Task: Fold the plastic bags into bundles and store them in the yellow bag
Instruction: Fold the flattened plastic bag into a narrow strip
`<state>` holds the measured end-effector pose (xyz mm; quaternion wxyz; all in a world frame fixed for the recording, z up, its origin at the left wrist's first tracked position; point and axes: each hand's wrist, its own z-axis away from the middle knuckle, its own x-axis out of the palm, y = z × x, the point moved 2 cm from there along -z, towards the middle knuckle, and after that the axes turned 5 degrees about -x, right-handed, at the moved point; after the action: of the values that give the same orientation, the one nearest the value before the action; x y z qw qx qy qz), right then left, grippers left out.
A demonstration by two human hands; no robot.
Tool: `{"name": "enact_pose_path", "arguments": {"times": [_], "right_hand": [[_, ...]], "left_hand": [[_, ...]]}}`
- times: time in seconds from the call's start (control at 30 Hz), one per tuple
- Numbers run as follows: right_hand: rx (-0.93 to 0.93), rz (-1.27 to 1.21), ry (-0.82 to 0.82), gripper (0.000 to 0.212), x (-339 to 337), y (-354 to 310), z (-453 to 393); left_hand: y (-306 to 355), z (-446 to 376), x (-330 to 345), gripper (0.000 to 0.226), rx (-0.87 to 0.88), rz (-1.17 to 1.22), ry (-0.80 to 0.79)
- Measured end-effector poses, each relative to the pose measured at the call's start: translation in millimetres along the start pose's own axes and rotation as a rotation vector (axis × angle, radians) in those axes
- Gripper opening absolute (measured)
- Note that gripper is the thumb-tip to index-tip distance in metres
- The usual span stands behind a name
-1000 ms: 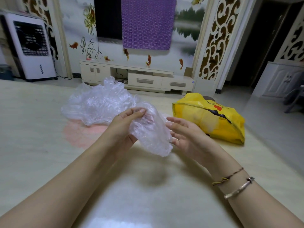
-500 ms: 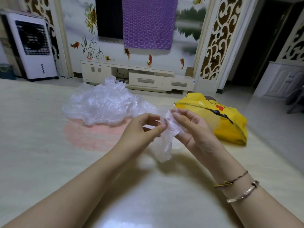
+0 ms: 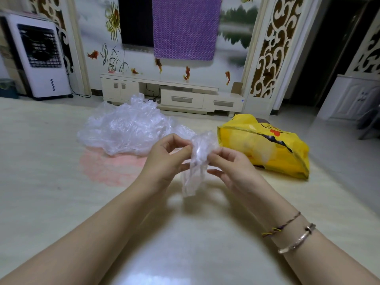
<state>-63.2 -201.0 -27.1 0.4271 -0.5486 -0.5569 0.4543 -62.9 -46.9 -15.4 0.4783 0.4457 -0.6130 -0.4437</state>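
From the head view, the yellow bag (image 3: 265, 145) lies on its side on the surface (image 3: 185, 243), beyond and to the right of the right hand (image 3: 230, 169). Its mouth faces toward the hands, and pale shapes show faintly through its thin yellow wall; what they are cannot be told. A dark cartoon print with a red mark runs across its upper face.

Between the two hands hangs a clear plastic bag (image 3: 196, 161), gathered into a narrow crumpled strip. The left hand (image 3: 166, 159) pinches its upper part with thumb and curled fingers from the left; the right hand pinches it from the right at nearly the same height, its fingers bent around the film. The strip's top puffs out just above the fingertips, and its lower end dangles below both hands, close to the surface; whether it touches cannot be told.

Beyond the left hand, a loose pile of clear plastic bags (image 3: 127, 128) rests on the surface, partly over a pink patch (image 3: 107, 167) in the surface. The pile is well apart from the yellow bag, with the held strip in front of the gap between them.

On the right wrist sit a braided cord bracelet (image 3: 281, 225) and a metal bangle (image 3: 298, 239), the bangle nearer the elbow.
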Motion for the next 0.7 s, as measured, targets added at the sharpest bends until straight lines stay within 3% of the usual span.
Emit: {"name": "enact_pose_path", "arguments": {"times": [0.23, 0.43, 0.5, 0.57, 0.63, 0.7], "right_hand": [[0.039, -0.285, 0.267, 0.009, -16, -12, 0], [0.041, -0.153, 0.504, 0.009, -27, -15, 1], [0.041, -0.118, 0.453, 0.012, -32, -20, 2], [0.045, -0.081, 0.283, 0.012, -32, -27, 5], [0.044, -0.031, 0.084, 0.01, -28, -31, 9], [0.044, -0.039, -0.029, 0.008, -20, -32, 12]], "left_hand": [[5, -5, -9, 0.015, -0.071, 0.096, 0.212], [2, -6, -16, 0.015, -0.011, -0.176, 0.242], [3, -7, -18, 0.013, -0.027, -0.183, 0.25], [4, -8, -19, 0.015, -0.101, -0.07, 0.208], [5, -8, -18, 0.034, -0.228, 0.077, 0.092], [5, -5, -13, 0.053, -0.365, 0.058, -0.08]]}}
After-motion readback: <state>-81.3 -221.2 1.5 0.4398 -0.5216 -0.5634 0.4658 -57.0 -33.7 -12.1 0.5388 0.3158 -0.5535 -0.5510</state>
